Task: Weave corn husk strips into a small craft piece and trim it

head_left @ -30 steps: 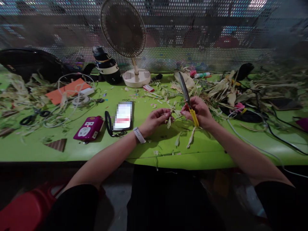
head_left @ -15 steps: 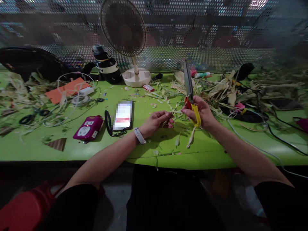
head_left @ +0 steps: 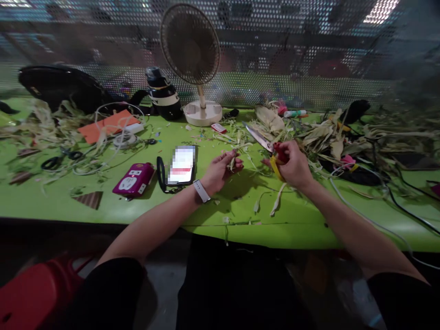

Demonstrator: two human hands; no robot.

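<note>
A cluttered green table (head_left: 103, 206) is backed by perforated mesh (head_left: 309, 68). Scissors (head_left: 264, 144) are gripped at the handles by the right hand (head_left: 292, 165), blades pointing far-left. A husk strip (head_left: 233, 160) is pinched in the left hand (head_left: 220, 169).

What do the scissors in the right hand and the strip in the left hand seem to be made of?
The long-bladed scissors with red and yellow handles: blades look like bare metal, grey with a sheen; handles probably glossy plastic. The thin pale green strip in the left hand seems dried plant fibre, matt, perhaps corn husk like the scraps around.
</note>
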